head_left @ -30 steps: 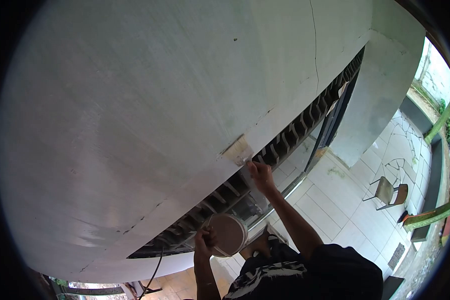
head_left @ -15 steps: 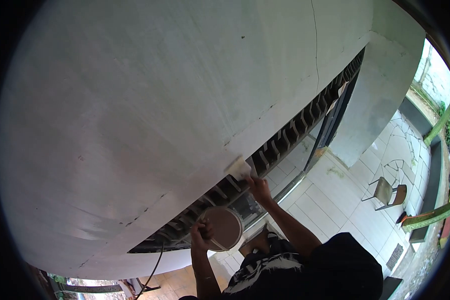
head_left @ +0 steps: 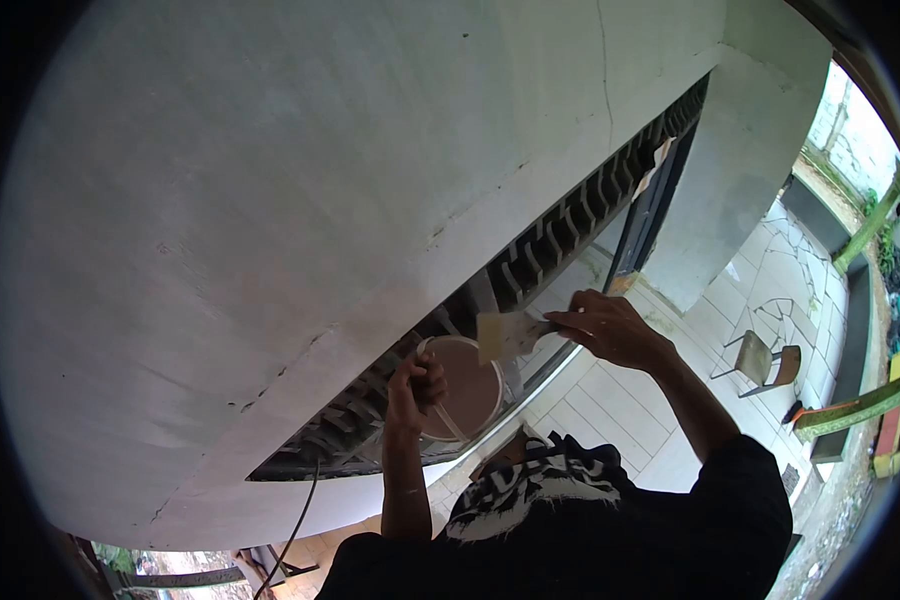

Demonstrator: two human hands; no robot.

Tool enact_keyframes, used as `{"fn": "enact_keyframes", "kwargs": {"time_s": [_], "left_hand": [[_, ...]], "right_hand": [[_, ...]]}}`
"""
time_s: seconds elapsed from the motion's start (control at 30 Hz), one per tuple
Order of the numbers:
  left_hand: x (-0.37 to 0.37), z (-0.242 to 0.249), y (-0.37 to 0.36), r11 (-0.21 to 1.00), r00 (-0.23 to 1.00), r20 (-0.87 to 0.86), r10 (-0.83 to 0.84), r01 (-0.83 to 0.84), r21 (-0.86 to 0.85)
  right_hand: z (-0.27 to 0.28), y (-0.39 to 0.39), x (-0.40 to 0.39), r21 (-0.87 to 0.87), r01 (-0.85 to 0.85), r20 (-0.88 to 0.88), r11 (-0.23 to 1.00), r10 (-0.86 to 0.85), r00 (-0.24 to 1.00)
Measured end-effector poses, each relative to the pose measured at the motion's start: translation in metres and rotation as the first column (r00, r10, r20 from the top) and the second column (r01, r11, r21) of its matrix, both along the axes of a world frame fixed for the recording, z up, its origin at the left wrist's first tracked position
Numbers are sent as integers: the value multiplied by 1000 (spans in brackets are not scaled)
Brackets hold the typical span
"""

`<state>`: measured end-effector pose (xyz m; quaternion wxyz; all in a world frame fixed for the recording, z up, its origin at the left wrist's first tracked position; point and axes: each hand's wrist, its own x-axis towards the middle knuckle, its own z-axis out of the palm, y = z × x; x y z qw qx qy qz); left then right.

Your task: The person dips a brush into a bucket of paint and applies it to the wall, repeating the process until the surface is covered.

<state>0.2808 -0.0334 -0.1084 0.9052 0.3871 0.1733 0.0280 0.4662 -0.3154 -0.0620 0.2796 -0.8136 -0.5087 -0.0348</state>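
My left hand (head_left: pixel 413 390) is closed round the handle of a round bucket (head_left: pixel 467 392), which hangs below the wall's lower edge. Inside the bucket is a brownish-pink surface. My right hand (head_left: pixel 610 328) grips the handle of a wide, flat brush (head_left: pixel 507 337) with pale bristles. The bristles point left, over the bucket's upper right rim, and are apart from the wall. A large pale wall (head_left: pixel 270 200) with cracks and small holes fills the upper left.
A dark slatted grille (head_left: pixel 540 250) runs diagonally along the wall's edge. On the tiled floor (head_left: pixel 610 420) at the right stands a chair (head_left: pixel 758 360). A black cable (head_left: pixel 300 520) hangs at lower left. Green curved posts (head_left: pixel 860 408) stand at far right.
My right hand has drawn the brush off the wall and down over the bucket. My left hand and the bucket have moved slightly up and right. The whole view has shifted a little.
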Motion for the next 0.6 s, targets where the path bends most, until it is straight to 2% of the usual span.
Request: {"fn": "enact_keyframes", "kwargs": {"time_s": [0.07,0.1,0.17,0.2,0.27,0.3,0.33,0.37,0.4,0.47,0.53,0.6], "left_hand": [[12,5,-6,999,999,28,-40,40,-15],[15,9,-12,1000,1000,-9,-1,1,5],[23,11,-18,999,998,-47,43,-43,18],[27,10,-20,1000,1000,-1,-7,7,-3],[34,15,-26,998,998,47,-47,48,-27],[38,22,-33,1000,999,-29,13,-13,12],[42,29,-38,996,992,-101,76,-71,55],[46,34,-43,995,992,-95,85,-80,52],[50,38,-47,994,989,-109,102,-98,43],[53,40,-47,992,984,-123,129,-126,29],[54,37,-45,999,999,12,-30,29,32],[54,39,-46,999,998,26,-53,53,-5]], "right_hand": [[20,9,-10,-79,-166,241,983,181,954],[25,17,-15,-86,-156,247,984,172,953],[30,34,-26,-385,-127,368,914,278,887],[24,40,-29,-392,-130,364,911,284,887],[-1,59,-26,-326,-246,550,913,394,736],[-9,70,-26,-330,-252,550,910,402,732],[-13,84,-27,-474,-250,462,844,480,746],[-19,96,-26,-605,-250,363,756,542,758],[-39,108,-23,-609,-254,366,751,550,750],[-74,125,-23,-353,-339,423,872,472,773],[-80,134,-29,-314,-339,401,887,448,799],[-88,139,-32,-272,-332,377,903,418,826]]}}
